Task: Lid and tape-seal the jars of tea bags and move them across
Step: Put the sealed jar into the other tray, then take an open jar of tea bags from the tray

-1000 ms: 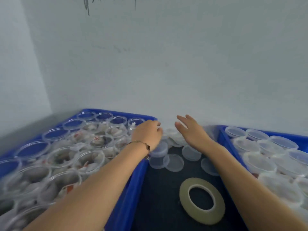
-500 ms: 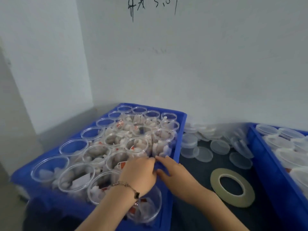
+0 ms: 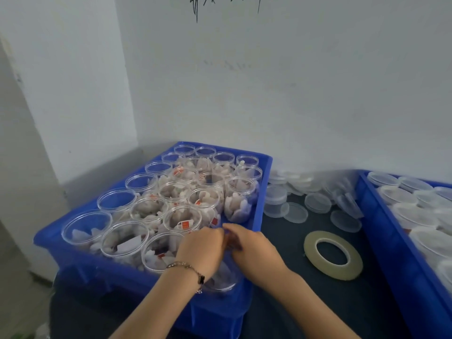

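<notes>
Both hands (image 3: 226,248) grip a jar (image 3: 223,275) in the blue crate (image 3: 265,182).

Open clear jars of tea bags (image 3: 181,192) packed upright in left crate; loose lids (image 3: 296,211) and tape roll (image 3: 333,255) lain on bench.

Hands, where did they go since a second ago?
Both hands came back from the loose lids to the near right corner of the left crate. The left hand and right hand now meet over a jar there; what the fingers hold is too blurred to tell. The tape roll and the right crate stayed put.
</notes>
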